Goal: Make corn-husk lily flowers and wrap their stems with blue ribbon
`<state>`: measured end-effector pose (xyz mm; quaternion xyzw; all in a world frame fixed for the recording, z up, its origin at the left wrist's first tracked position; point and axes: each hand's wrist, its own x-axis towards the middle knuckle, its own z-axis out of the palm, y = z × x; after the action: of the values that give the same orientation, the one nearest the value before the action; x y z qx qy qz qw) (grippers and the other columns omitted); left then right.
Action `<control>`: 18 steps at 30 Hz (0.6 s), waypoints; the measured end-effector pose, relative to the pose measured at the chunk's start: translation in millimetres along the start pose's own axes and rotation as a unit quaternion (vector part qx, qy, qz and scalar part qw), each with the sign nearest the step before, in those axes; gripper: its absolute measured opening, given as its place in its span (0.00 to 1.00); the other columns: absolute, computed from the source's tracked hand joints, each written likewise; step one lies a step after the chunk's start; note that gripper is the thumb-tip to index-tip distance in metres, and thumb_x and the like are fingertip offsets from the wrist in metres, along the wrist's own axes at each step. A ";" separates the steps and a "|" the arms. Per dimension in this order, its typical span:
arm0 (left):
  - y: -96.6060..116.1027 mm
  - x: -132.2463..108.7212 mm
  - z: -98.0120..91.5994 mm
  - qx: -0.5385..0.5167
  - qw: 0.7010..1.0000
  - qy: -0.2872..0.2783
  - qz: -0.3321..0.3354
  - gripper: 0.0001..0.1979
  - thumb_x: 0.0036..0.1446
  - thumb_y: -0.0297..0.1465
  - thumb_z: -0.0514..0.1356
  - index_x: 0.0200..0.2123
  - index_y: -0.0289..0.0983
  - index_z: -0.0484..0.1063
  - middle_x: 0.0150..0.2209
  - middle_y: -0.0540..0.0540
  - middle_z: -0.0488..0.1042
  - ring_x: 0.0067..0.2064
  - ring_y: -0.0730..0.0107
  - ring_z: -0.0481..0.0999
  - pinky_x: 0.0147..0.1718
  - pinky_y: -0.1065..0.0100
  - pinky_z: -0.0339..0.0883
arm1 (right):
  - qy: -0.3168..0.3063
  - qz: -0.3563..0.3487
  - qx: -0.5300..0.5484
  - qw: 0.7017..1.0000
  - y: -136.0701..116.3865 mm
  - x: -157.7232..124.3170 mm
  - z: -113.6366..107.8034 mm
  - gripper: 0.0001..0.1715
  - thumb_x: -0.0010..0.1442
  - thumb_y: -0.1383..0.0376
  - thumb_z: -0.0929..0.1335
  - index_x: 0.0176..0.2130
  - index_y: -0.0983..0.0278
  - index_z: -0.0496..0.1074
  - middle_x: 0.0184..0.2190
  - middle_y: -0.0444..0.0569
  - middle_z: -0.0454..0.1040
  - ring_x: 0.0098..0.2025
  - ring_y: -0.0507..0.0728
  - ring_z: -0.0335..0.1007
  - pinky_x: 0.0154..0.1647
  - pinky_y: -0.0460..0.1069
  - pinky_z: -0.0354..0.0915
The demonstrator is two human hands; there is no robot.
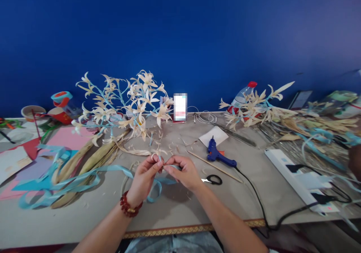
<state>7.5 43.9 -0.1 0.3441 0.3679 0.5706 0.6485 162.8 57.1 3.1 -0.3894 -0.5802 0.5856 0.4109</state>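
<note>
Between the thumb and fingers of my left hand [146, 178] is a small pale husk flower [158, 153], its curled petals sticking up above the fingertips. My right hand [184, 172] is closed close beside it, fingertips almost meeting the left ones, pinching a light blue ribbon [153, 196]. Loops of this ribbon hang below the hands, and a light blue length also runs across the table to the left. The flower's stem is mostly hidden by my fingers.
Husk-flower sprays [146, 102] stand at the back left, with another bunch [254, 110] at right. A blue glue gun [217, 153], wooden stick [214, 165] and scissors [214, 179] lie right of my hands. Dried husks [97, 162] lie left. A power strip [296, 179] trails black cables.
</note>
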 end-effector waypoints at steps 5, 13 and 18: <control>1.4 0.0 -0.3 0.007 1.000 -0.017 -0.003 0.09 0.50 0.32 0.68 0.28 0.35 0.71 0.28 0.51 0.68 0.29 0.76 0.62 0.30 0.74 0.58 | -0.024 0.034 0.063 0.997 3.3 2.8 -2.4 0.16 0.51 0.55 0.73 0.28 0.64 0.69 0.16 0.37 0.63 0.15 0.45 0.53 0.16 0.41 0.51; -0.4 -0.1 -1.2 0.020 1.000 -0.005 -0.011 0.10 0.48 0.32 0.69 0.28 0.36 0.71 0.27 0.52 0.67 0.29 0.77 0.62 0.30 0.74 0.57 | -0.031 0.048 0.103 0.993 3.9 3.7 -4.6 0.17 0.48 0.56 0.75 0.30 0.64 0.69 0.19 0.37 0.66 0.16 0.45 0.52 0.16 0.41 0.51; -2.1 0.7 -2.6 0.028 1.000 0.002 -0.013 0.09 0.48 0.32 0.69 0.29 0.36 0.72 0.27 0.52 0.67 0.29 0.76 0.62 0.30 0.74 0.57 | -0.025 0.021 0.101 0.994 4.9 3.5 -5.6 0.15 0.49 0.59 0.75 0.30 0.64 0.69 0.22 0.38 0.68 0.21 0.46 0.55 0.22 0.42 0.52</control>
<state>6.3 44.4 -3.3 0.3561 0.3893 0.5525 0.6453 166.6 62.5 -1.9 -0.3436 -0.5196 0.6593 0.4210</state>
